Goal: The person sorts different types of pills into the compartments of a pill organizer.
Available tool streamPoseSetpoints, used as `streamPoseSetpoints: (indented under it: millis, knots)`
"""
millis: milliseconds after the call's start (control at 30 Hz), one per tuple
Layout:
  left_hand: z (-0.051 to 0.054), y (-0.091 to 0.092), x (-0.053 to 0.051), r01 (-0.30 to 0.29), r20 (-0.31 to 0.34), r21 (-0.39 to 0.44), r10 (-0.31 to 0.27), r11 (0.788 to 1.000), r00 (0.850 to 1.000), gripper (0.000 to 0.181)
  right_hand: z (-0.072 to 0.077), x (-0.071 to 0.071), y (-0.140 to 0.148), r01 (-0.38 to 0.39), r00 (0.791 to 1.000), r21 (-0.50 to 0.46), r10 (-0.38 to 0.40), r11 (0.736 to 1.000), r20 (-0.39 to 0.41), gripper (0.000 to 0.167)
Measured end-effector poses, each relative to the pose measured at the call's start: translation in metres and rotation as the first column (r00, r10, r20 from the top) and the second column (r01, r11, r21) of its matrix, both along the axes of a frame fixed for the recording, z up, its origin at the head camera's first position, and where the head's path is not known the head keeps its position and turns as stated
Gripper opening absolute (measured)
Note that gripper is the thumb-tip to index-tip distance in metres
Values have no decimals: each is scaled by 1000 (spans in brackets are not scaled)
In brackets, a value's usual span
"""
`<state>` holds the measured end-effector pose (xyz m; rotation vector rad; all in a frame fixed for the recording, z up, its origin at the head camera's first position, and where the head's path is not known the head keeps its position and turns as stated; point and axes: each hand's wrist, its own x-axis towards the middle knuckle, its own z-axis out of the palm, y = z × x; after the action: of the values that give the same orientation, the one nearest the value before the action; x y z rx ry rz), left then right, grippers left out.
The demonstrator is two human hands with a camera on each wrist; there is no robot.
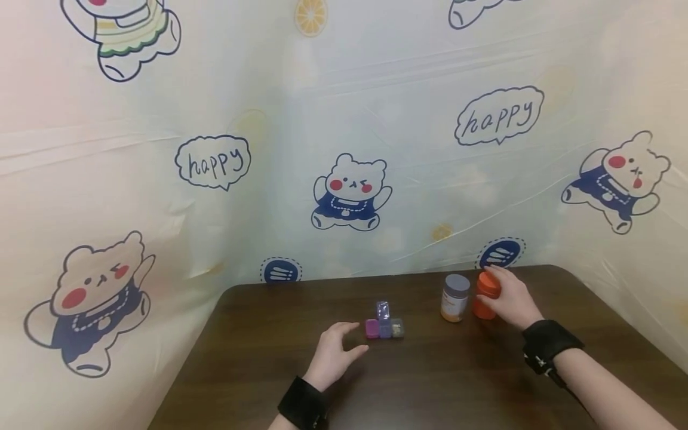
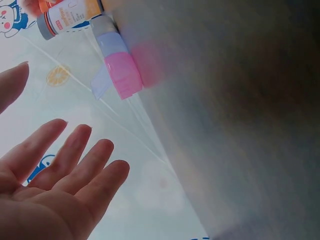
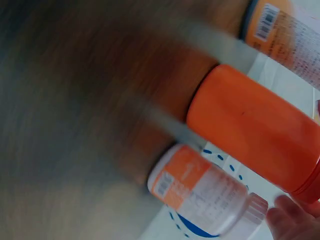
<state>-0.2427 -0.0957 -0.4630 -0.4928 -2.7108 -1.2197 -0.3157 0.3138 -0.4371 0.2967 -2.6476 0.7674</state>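
Note:
My right hand is at an orange bottle, with the fingers at its lid and the thumb across its side. In the right wrist view the base of the orange bottle meets the table, and fingertips touch it near the lid. My left hand hovers with spread, relaxed fingers just left of a small pill box. That box has pink, purple and clear compartments; the purple lid stands up. Its pink end faces my left palm, apart from it.
A grey-lidded bottle with a white and orange label stands just left of the orange one. The right wrist view also shows a white bottle with an orange label. The dark wooden table meets a patterned curtain behind.

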Motion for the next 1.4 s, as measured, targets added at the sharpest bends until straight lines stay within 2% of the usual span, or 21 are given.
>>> streamPoseSetpoints:
  millis: [100, 200, 500, 700, 900, 1033, 1233, 1400]
  knots:
    - [1, 0, 1, -15, 6, 7, 15, 1000, 1000, 49, 1, -1, 1, 23, 997, -38, -21, 999, 72, 67]
    - [1, -1, 2, -24, 13, 12, 24, 1000, 1000, 49, 2, -1, 1, 42, 994, -58, -36, 997, 108, 66]
    - [-1, 2, 0, -24, 24, 25, 24, 999, 999, 50, 14, 8, 1, 88, 989, -139, -71, 986, 127, 64]
    - [2, 2, 0, -27, 20, 29, 26, 999, 999, 50, 32, 24, -9, 84, 989, -158, -63, 984, 132, 68]
    - [4, 1, 1, -27, 18, 41, 26, 999, 1000, 50, 56, 45, -30, -7, 998, -76, 11, 997, 58, 66]
    - [6, 4, 4, -23, 17, 47, 22, 999, 1000, 50, 64, 61, -52, -62, 995, -39, 64, 997, 78, 66]
    - [9, 8, 8, -8, -18, 31, 9, 999, 1000, 52, 57, 79, -94, -156, 980, -51, 161, 987, 116, 63]
    - [9, 10, 11, 10, -23, 16, -9, 1000, 1000, 56, 42, 88, -124, -280, 951, -134, 293, 951, 94, 57]
